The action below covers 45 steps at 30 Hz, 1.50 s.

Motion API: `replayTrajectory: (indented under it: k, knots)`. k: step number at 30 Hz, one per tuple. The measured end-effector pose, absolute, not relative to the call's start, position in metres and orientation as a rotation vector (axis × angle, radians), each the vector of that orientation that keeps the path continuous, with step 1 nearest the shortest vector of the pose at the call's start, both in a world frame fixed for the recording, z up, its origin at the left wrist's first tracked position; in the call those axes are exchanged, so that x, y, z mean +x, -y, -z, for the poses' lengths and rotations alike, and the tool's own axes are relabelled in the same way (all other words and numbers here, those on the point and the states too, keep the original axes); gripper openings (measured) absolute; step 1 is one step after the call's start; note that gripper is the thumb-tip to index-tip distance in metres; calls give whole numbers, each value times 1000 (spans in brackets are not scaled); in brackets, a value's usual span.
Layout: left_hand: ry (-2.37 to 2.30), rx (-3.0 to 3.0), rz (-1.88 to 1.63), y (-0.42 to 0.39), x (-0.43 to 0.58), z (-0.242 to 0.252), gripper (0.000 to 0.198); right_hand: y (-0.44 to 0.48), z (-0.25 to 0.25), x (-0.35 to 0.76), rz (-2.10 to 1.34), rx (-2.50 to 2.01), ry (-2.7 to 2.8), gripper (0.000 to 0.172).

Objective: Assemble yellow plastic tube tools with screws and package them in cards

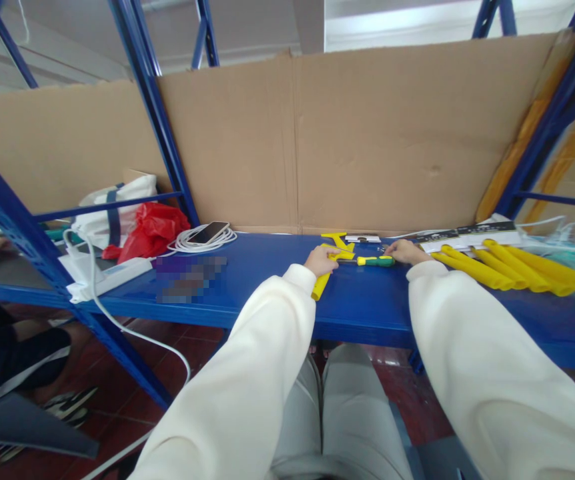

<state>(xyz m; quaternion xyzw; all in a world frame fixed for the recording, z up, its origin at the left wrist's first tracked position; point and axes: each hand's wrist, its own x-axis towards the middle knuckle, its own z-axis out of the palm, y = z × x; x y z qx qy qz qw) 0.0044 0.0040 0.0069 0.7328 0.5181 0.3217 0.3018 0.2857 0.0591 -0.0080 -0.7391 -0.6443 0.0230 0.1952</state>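
Well, left hand [321,260] atop yellow piece [321,284]

yel plastic bar [320,285] | flat, angled on shelf [267,280] | grn/yel screwdriver [375,261] | lying horiz, tip at bar

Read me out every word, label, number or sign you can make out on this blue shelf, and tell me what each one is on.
No text can be read.
Black strip against the cardboard: pale marks, too small.
White tag beyond the screwdriver and yellow part: too small.
Patch on the blue shelf: blurred out.
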Motion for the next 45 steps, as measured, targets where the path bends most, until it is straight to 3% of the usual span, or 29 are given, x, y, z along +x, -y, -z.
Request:
replayTrajectory:
  k: [6, 15, 32, 39, 45]
  knots:
    - [-1321, 2026, -876, -6, 2, -6, 60, -55, 2, 280, -110, -2027, 1659, 12]
    - [-1129, 2145, -985, -5, 4, -9, 56, -27, -18, 217, -558, -1230, 1726, 23]
    - [-1112, 2232, -1009, -5, 5, -8, 55, -24, -11, 195, -608, -1273, 1757, 11]
    - [-1137, 2186, -1055, -3, 4, -11, 54, -33, 0, 195, -751, -1134, 1572, 28]
    - [-1123, 2169, -1057, -1, 4, -12, 53, -26, -1, 192, -856, -1134, 1517, 31]
